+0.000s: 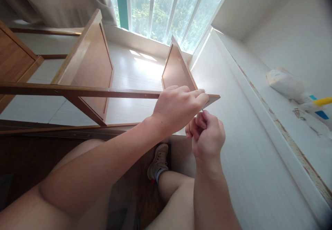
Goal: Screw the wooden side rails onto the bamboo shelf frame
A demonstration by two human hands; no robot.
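Observation:
A brown wooden frame (pixel 124 93) with upright panels lies across the pale ledge. My left hand (pixel 180 103) is closed over the right end of its long rail, where an end panel (pixel 178 64) meets it. Its fingertips rest close to the rail's tip. Just below, my right hand (pixel 209 133) is closed in a pinch. A thin silvery metal piece (pixel 202 110) sticks up from its fingers toward the underside of the rail end. Its kind is too small to make out, and my left fingers partly cover where it meets the wood.
Another wooden panel (pixel 90 50) stands in the frame further left. Beyond is a barred window (pixel 166 12) with a curtain (pixel 57 1). At right, a pale board (pixel 249 126) borders a ledge holding a white packet (pixel 284 81), small metal hardware (pixel 298 114) and a yellow-handled tool (pixel 323 101).

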